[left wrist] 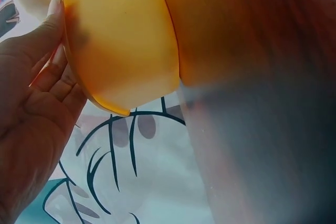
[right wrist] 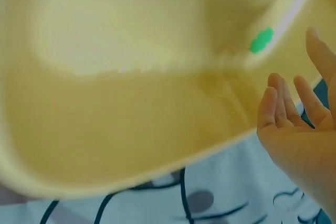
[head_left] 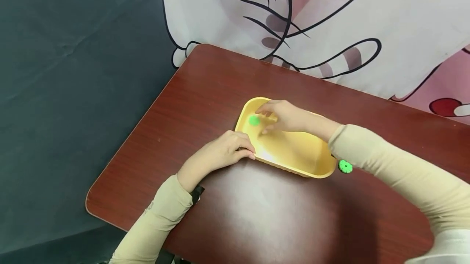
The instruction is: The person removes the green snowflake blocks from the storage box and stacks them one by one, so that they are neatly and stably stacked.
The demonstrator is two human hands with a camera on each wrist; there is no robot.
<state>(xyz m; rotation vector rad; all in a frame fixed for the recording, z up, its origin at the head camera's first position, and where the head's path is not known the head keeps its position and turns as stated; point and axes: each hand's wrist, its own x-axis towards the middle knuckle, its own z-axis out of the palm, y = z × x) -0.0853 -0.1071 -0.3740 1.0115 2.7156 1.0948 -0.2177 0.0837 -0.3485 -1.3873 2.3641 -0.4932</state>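
A yellow plastic basin (head_left: 293, 149) with rounded corners sits on the table. My left hand (head_left: 229, 149) grips its near left rim; in the left wrist view the thumb and fingers of that hand (left wrist: 42, 93) meet the basin's edge. Inside the basin, toward its left end, lies a small green disc (head_left: 254, 120), also seen as a green patch (right wrist: 262, 40) in the right wrist view. My right hand (head_left: 284, 116) reaches over the basin beside this disc, thumb and fingers spread apart with nothing between them.
On the brown table (head_left: 176, 113), a second green notched disc (head_left: 345, 166) lies just outside the basin's right end, beside the right sleeve (head_left: 356, 145). A white cloth with a cartoon print (head_left: 227, 15) hangs behind the table; dark fabric (head_left: 73, 72) is at the left.
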